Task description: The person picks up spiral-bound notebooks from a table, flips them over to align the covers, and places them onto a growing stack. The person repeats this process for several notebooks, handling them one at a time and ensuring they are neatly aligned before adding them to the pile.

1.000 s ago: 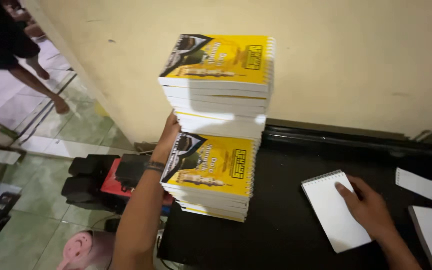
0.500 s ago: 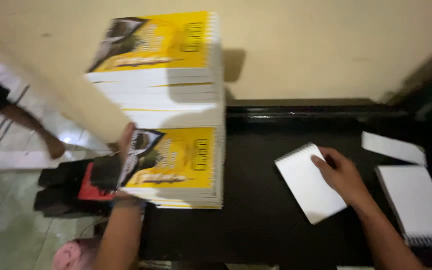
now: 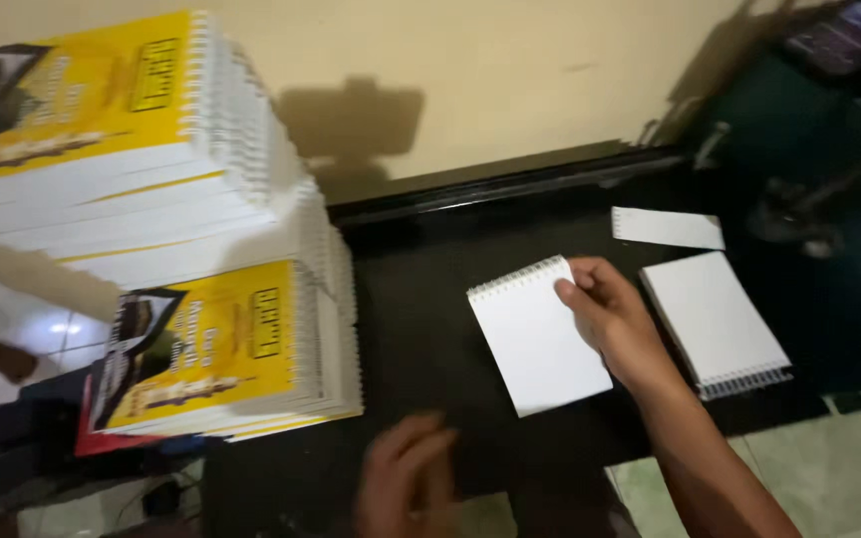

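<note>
- Notepad (image 3: 538,339), white and spiral-bound along its top edge, lies flat on the black table (image 3: 421,329), roughly at its middle
- Nearest to us, our left hand (image 3: 406,483) hovers blurred over the table's front edge, fingers loosely spread and holding nothing
- Our right hand (image 3: 610,319) pinches the notepad's upper right corner, fingers closed on its edge
- Just right of that hand we see a second white spiral pad (image 3: 715,324) lying flat
- To the left, a low stack of yellow-covered spiral notebooks (image 3: 221,354) sits on the table edge
- Behind it, a taller stack (image 3: 122,149) rises against the cream wall
- Farther back, a narrow white strip of paper (image 3: 665,228) lies near the table's rear
</note>
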